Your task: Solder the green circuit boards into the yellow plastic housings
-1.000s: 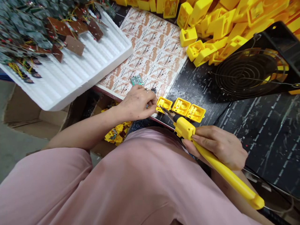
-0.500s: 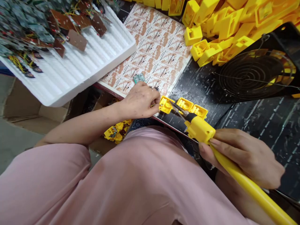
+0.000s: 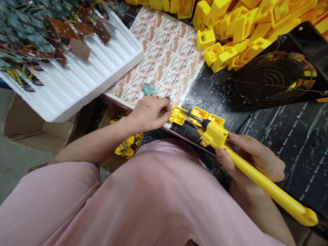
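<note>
Yellow housing [image 3: 177, 115], leftmost of three in a row at the worktop [image 3: 294, 136] edge, was pinched by the left hand [image 3: 148, 113] fingers; the soldering iron [image 3: 246, 171], gripped in the right hand [image 3: 252, 159], lay angled up-left, tip at that housing.

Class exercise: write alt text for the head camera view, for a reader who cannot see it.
A seated person's right hand holds a yellow soldering iron, its tip at a small yellow housing steadied by the left hand. Two more housings sit beside it on the black bench.
</note>
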Motion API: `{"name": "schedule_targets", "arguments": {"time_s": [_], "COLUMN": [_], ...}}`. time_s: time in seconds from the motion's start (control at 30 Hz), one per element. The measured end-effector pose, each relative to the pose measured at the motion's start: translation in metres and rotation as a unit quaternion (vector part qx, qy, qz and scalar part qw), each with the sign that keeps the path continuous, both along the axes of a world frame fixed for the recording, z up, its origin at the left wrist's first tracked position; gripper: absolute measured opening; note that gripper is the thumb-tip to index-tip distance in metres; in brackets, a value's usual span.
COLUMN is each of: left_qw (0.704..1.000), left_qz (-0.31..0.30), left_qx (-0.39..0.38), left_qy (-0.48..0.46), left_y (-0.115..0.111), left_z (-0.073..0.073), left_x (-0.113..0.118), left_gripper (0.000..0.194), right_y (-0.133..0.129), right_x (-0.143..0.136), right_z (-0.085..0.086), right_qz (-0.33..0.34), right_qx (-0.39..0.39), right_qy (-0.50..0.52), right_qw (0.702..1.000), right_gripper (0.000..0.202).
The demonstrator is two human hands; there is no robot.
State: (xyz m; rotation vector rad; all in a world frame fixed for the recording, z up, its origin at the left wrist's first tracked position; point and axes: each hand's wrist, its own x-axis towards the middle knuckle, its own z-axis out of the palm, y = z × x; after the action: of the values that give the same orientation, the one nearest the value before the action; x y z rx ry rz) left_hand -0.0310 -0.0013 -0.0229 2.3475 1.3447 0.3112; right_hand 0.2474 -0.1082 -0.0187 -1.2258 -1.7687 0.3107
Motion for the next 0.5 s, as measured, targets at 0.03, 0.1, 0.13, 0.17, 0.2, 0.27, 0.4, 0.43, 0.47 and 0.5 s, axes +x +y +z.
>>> {"name": "schedule_targets", "arguments": {"time_s": [0.03,0.1,0.13,0.17,0.2,0.27,0.4,0.43,0.47,0.5], "left_qw": [1.0,1.0,1.0,0.999,0.999,0.999,0.998,0.998,0.998,0.998], "left_qz": [0.007,0.011,0.013,0.016,0.02,0.025,0.028,0.026,0.024,0.022], "left_qx": [-0.005,-0.012,-0.013,-0.014,-0.015,-0.023,-0.031,-0.03,-0.027,-0.024], "left_qy": [0.009,0.022,0.024,0.026,0.028,0.034,0.044,0.047,0.05,0.053], "left_y": [0.0,0.002,0.002,0.003,0.004,0.004,0.005,0.006,0.006,0.007], "left_z": [-0.001,-0.002,-0.001,-0.001,0.0,0.002,0.004,0.004,0.003,0.003], "left_x": [0.002,0.006,0.007,0.009,0.01,0.012,0.013,0.013,0.013,0.013], "left_gripper": [0.035,0.035,0.034,0.034,0.035,0.035,0.036,0.037,0.037,0.037], "right_y": [0.0,0.003,0.004,0.007,0.009,0.015,0.025,0.025,0.024,0.023], "right_x": [-0.002,-0.005,-0.007,-0.007,-0.008,-0.009,-0.009,-0.009,-0.007,-0.006], "right_z": [-0.002,-0.004,-0.005,-0.004,-0.003,0.0,0.007,0.009,0.011,0.012], "right_qz": [0.011,0.025,0.032,0.035,0.04,0.061,0.098,0.101,0.103,0.099], "right_qx": [0.002,0.004,0.005,0.006,0.012,0.033,0.059,0.055,0.047,0.034], "right_qy": [0.012,0.021,0.015,0.007,-0.003,-0.032,-0.096,-0.101,-0.1,-0.093], "right_qw": [1.0,0.999,0.999,0.999,0.999,0.997,0.989,0.988,0.988,0.99], "right_gripper": [0.053,0.041,0.036,0.032,0.029,0.025,0.025,0.026,0.027,0.027]}}
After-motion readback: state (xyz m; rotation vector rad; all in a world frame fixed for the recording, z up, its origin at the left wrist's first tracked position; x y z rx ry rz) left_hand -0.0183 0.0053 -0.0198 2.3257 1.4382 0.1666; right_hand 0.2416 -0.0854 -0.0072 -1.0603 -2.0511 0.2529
